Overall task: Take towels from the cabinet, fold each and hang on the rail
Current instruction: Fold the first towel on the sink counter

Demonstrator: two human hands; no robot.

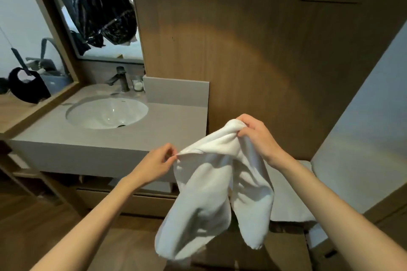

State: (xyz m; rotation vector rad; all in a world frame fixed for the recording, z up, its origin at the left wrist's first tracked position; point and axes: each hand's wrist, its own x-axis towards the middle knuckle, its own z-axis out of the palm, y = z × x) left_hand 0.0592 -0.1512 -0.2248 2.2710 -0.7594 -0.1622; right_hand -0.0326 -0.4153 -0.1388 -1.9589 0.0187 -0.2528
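Lower centre of the head view: my left hand pinches one corner of a white towel while my right hand grips its bunched top edge — the cloth hangs in two folds below. At mid-left, a grey counter holds a white sink and dark tap.

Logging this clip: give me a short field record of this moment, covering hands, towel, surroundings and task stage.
setting: bathroom vanity, sink with faucet, mirror above
towel: white, held in the air in front of the vanity, hanging loose in two lobes
left hand: pinches the towel's top edge
right hand: grips a bunched part of the top edge, higher up
task stage: fold not yet done; no rail clearly identifiable
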